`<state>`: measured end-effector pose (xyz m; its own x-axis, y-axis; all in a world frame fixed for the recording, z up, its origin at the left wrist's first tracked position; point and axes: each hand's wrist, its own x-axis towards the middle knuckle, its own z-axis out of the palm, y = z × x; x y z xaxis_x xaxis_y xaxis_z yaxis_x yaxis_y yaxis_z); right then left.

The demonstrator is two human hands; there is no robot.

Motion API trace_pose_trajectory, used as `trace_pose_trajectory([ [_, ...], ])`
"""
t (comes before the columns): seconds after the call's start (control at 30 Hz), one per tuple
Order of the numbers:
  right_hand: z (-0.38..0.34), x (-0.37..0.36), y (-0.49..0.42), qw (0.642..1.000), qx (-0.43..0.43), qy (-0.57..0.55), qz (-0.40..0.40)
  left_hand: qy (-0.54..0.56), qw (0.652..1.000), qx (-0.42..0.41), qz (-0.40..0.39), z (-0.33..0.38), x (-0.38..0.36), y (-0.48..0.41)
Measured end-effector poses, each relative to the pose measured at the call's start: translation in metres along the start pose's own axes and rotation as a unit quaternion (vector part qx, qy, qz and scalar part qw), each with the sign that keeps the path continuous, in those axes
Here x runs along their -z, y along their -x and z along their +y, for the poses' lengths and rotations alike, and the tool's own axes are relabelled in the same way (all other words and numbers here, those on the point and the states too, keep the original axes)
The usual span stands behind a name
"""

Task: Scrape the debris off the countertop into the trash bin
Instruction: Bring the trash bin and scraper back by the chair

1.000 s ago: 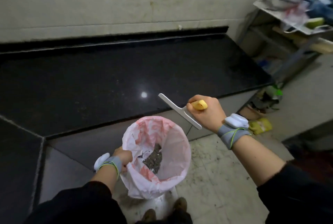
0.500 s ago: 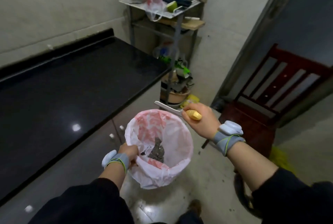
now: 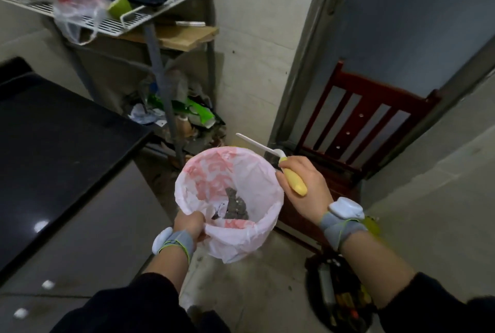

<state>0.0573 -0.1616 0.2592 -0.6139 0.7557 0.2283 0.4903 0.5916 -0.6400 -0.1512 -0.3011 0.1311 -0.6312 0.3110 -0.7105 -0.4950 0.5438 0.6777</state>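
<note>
Your left hand (image 3: 189,225) is in the lower middle of the frame, its fingers curled over the near rim of the trash bin (image 3: 263,172) and pinching the pink-and-white liner there. The bin sits at the centre of the picture, held up off the floor. The grey debris (image 3: 236,205) lies in a small heap at the bottom of the liner.

Your right hand (image 3: 306,189) is just right of the bin, closed around the yellow handle of the scraper (image 3: 293,181). Its white blade points up and left, above the far rim of the bin; whether it touches the rim you cannot tell.

The black countertop (image 3: 53,139) fills the left side of the frame, with a few bright light spots on its surface. A wire rack (image 3: 112,23) crowded with bags and a blue basket stands at upper left. A red wooden chair (image 3: 361,115) stands at right of centre, in front of a grey door (image 3: 415,24). Both your wrists wear grey bands with white pods.
</note>
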Motion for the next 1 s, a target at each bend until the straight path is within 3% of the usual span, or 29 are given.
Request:
trace_pose_trajectory([
  [0.27,0.142,-0.078,-0.067,0.998,-0.051,0.022,-0.008,0.000,1.000,-0.029,-0.006,0.037,-0.099,-0.132],
  [0.43,0.218,-0.146,-0.086,0.997,-0.065,0.028,0.028,-0.006,0.999,-0.048,-0.004,0.027,-0.136,-0.226],
  [0.57,0.294,-0.211,-0.086,0.997,-0.018,0.055,0.049,-0.007,0.998,-0.051,-0.022,-0.012,-0.173,-0.304],
  [0.73,0.371,-0.274,-0.076,0.987,0.008,0.162,-0.007,-0.020,0.996,-0.066,-0.048,-0.073,-0.215,-0.386],
  [1.0,0.423,-0.317,-0.054,0.966,0.081,0.246,-0.012,-0.002,0.997,-0.069,-0.046,-0.144,-0.247,-0.446],
])
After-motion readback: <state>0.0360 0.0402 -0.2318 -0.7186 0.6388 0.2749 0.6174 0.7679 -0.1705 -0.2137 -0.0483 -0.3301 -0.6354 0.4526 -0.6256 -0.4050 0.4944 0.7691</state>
